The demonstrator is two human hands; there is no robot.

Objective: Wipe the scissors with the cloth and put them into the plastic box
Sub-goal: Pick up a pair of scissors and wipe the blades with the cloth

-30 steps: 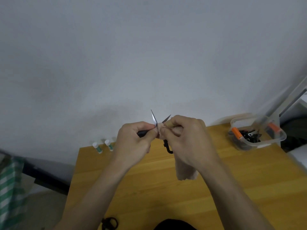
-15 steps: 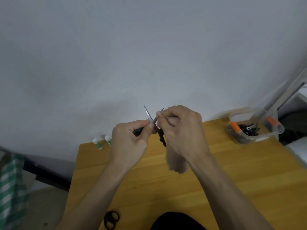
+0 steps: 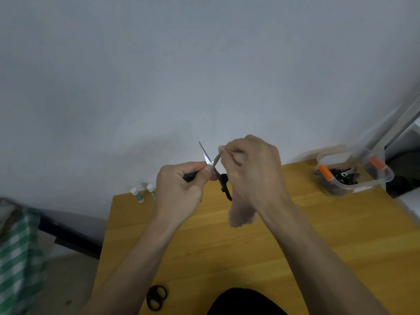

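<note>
— Two hands were up over the wooden table (image 3: 272, 258), weren't they? What was each one doing?

— Both were busy. The left hand (image 3: 179, 189) had its fingers and thumb curled round one dark handle of the scissors (image 3: 208, 160), which were held open in the air above the far side of the table, blades crossed, one tip pointing up. The right hand (image 3: 254, 169) pinched the cloth (image 3: 241, 214) around the other blade, fingers folded tight. The loose end of the cloth hung down below that hand, toward the table.

— And the plastic box?

— The plastic box (image 3: 386, 178) stood at the far right corner of the table, well apart from the hands. It was clear, with no lid on it, and orange clips showed at two sides of its rim. A heap of dark things lay inside. They looked like black handles, but they were too small to tell one from another.

— Anything else on the table?

— Another pair of scissors (image 3: 156, 297) with black loops lay at the near edge, left of the middle. Two small bottles (image 3: 143, 194) with white caps stood at the far left corner, just beside each other. A green checked fabric (image 3: 18, 258) showed off the left side of the table.
</note>
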